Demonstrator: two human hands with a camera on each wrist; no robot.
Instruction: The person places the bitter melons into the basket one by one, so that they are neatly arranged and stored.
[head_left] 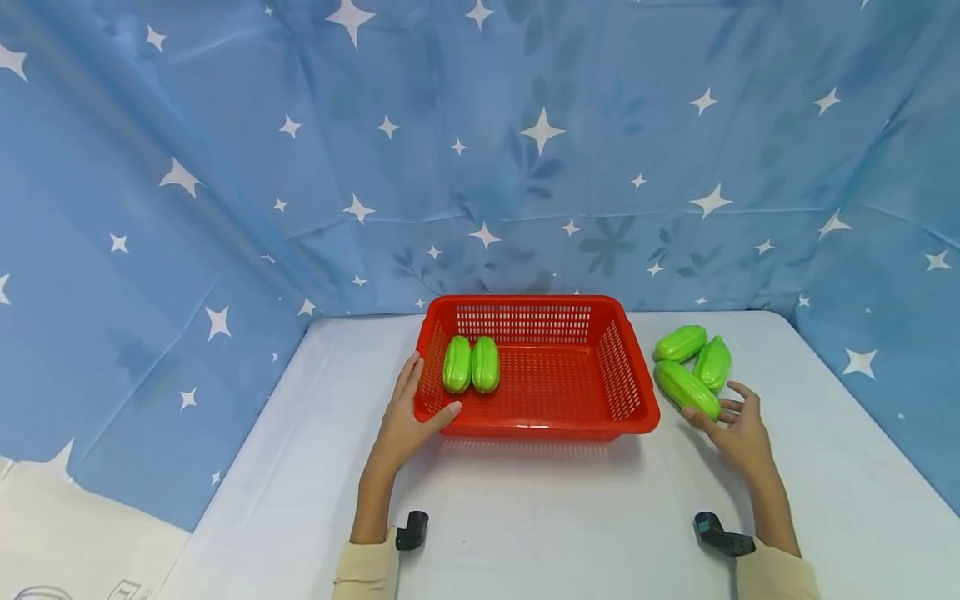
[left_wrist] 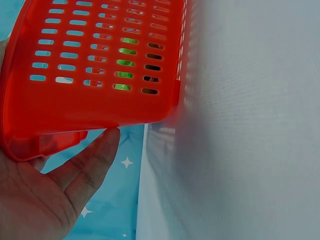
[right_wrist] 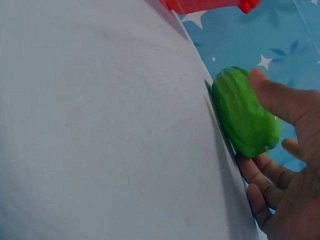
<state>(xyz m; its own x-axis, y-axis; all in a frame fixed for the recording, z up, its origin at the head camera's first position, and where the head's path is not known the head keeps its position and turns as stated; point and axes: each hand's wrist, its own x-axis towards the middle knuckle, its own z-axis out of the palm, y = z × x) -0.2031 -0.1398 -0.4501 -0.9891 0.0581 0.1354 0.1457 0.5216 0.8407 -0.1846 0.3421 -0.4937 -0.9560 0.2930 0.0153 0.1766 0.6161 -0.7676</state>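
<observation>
A red plastic basket (head_left: 555, 423) with slotted walls stands on the white table. Two green, ridged, oblong fruits (head_left: 486, 365) lie side by side at its left end. My left hand (head_left: 405, 427) rests at its near left corner, thumb over the front rim and straight fingers along the left side; the left wrist view shows those fingers (left_wrist: 102, 155) against the rim. To the right of the basket lie three more such fruits (head_left: 681, 342). My right hand (head_left: 742, 429) is at the nearest one (right_wrist: 245, 112), its thumb overlapping one side and its spread fingers at the near end.
The white table (head_left: 525, 517) reaches back to a blue star-print cloth (head_left: 480, 150), which also rises along both sides. Black wrist cameras (head_left: 412, 531) jut inward from both forearms.
</observation>
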